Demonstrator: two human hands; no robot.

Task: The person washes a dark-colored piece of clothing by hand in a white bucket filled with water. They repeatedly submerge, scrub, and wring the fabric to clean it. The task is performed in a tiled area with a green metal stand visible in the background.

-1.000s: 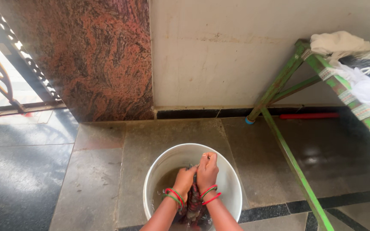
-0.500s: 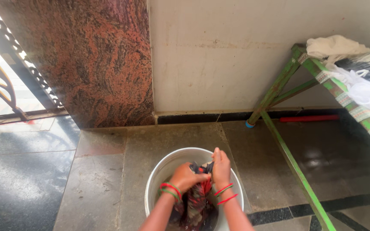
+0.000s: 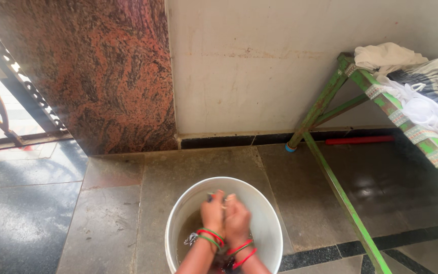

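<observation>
At the bottom centre of the frame I see my left hand (image 3: pixel 212 213) and right hand (image 3: pixel 238 219) pressed together, fingers clamped on a dark wet cloth (image 3: pixel 224 260) — held low inside the white bucket (image 3: pixel 264 205) over murky water, so drips stay contained.

- No packages, boxes or wrappers show anywhere on the stone floor or against the wall.
- No labels, signs or screens are in sight either.
- The patterned woven bands on the green frame at the right edge look like strapping rather than printed tags, though the view there is too small to be sure.
</observation>
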